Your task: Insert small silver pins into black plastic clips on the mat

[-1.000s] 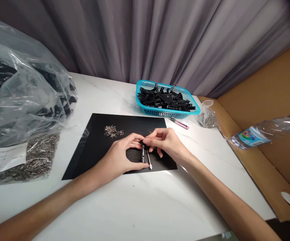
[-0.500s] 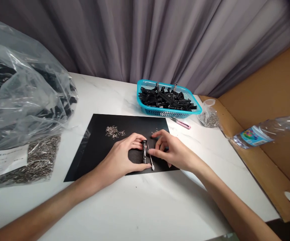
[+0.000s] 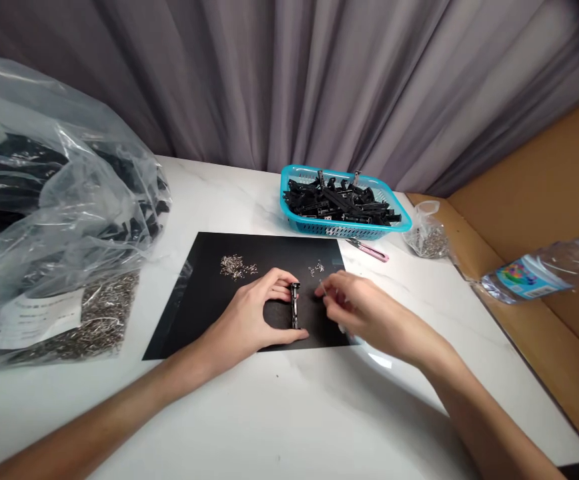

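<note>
Between the thumb and fingers of my left hand [image 3: 249, 313] is a narrow black part [image 3: 294, 308] with shiny metal along it, its long side pointing away from me. It stays close above the black mat [image 3: 204, 293]. My right hand [image 3: 362, 307] is to the right of it, apart from it, fingers bent together. From under the right palm shows the whitish end of a thin metal rod tool [image 3: 341, 328]; most of the rod is hidden by the fingers. A few tiny metal pieces [image 3: 315, 268] lie just beyond the right fingertips. A larger heap of small metal pieces [image 3: 236, 267] lies farther left.
A blue basket [image 3: 344, 232] full of black parts stands at the back. Pink-handled snips [image 3: 369, 251] and a small bag of metal pieces [image 3: 427, 237] lie right of it. Large plastic bags [image 3: 84, 220] fill the left; a water bottle [image 3: 529, 275] lies at the cardboard [image 3: 534, 173].
The thin rod tool has left its place beside the black part and is now in my right hand, which has moved right. My left hand keeps its hold. The view has shifted slightly.
</note>
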`<state>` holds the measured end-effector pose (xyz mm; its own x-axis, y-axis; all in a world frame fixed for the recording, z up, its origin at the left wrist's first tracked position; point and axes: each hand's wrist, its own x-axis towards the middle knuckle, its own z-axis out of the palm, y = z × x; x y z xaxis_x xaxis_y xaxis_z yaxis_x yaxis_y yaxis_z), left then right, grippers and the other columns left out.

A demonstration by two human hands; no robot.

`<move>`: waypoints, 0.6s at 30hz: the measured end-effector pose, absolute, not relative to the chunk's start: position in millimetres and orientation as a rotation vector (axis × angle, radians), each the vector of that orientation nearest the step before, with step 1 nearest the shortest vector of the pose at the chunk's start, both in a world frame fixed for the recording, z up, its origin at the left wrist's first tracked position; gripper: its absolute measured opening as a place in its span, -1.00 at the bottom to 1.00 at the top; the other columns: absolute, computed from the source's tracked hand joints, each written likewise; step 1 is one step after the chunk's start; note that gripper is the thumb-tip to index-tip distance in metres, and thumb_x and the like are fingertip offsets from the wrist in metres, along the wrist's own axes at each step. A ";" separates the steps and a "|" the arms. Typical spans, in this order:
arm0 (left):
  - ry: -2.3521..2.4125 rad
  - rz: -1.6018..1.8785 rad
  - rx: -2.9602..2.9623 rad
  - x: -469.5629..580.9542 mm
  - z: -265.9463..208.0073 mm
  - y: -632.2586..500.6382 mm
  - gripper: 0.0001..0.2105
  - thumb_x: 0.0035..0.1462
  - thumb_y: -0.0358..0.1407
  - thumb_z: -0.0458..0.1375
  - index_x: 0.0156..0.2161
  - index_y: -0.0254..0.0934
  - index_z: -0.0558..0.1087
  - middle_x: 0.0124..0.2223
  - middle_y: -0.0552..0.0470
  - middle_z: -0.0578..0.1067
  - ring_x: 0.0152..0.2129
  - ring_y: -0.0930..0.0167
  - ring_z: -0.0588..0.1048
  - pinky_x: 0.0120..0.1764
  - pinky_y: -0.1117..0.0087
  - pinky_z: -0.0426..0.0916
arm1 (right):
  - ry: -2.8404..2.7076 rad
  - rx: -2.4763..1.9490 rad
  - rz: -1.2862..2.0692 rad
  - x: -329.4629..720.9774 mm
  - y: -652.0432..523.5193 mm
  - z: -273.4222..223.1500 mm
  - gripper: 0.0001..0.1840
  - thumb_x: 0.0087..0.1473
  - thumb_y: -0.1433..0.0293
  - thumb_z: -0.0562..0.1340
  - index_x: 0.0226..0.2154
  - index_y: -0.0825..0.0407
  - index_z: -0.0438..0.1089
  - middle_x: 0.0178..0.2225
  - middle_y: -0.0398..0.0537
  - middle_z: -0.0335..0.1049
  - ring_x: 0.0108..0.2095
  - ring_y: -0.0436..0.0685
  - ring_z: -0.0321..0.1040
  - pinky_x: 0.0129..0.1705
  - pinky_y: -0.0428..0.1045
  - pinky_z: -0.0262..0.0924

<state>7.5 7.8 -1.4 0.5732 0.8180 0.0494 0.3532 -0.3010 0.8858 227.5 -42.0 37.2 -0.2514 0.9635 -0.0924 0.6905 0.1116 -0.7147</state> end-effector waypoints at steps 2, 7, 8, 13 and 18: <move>0.943 0.633 1.890 7.4 -1.1 8.1 -0.39 -0.19 -0.16 0.52 -0.03 -0.17 0.37 -0.07 0.03 0.57 -0.12 0.28 0.61 0.05 0.19 0.55 | -1.786 -1.421 1.091 229.9 -33.8 33.2 -0.86 0.33 0.34 0.14 -0.24 0.02 0.36 -0.46 -0.18 0.41 -0.51 0.01 0.42 -0.41 -0.06 0.31; 0.929 0.649 1.841 7.8 0.4 9.5 -0.38 -0.21 -0.16 0.53 -0.04 -0.17 0.38 -0.04 0.03 0.57 -0.12 0.29 0.62 0.04 0.21 0.57 | -1.376 -1.054 1.097 217.3 -19.0 9.7 -0.72 0.30 0.15 0.25 -0.27 0.03 0.34 -0.30 -0.05 0.52 -0.34 0.06 0.55 -0.23 0.01 0.50; 0.928 0.657 1.834 7.8 0.5 9.7 -0.38 -0.21 -0.15 0.53 -0.04 -0.17 0.38 -0.02 0.02 0.57 -0.12 0.29 0.62 0.03 0.21 0.57 | -1.350 -1.022 1.087 214.0 -18.1 5.6 -0.71 0.30 0.14 0.25 -0.26 0.02 0.33 -0.28 -0.04 0.53 -0.32 0.07 0.55 -0.22 0.02 0.51; 0.927 0.668 1.832 7.3 -1.5 9.6 -0.38 -0.20 -0.15 0.53 -0.04 -0.17 0.38 -0.01 0.01 0.56 -0.12 0.27 0.62 0.02 0.18 0.58 | -1.352 -1.017 1.027 207.6 -19.4 -0.4 -0.67 0.31 0.07 0.22 -0.25 0.00 0.30 -0.26 -0.01 0.56 -0.31 0.09 0.57 -0.16 0.09 0.54; 0.915 0.676 1.826 7.0 -3.4 9.5 -0.38 -0.19 -0.15 0.53 -0.04 -0.18 0.37 -0.04 0.00 0.57 -0.13 0.26 0.62 0.02 0.17 0.57 | -1.419 -1.049 0.977 210.8 -22.0 1.4 -0.66 0.32 0.06 0.21 -0.24 0.00 0.31 -0.20 0.03 0.57 -0.25 0.11 0.58 -0.13 0.10 0.53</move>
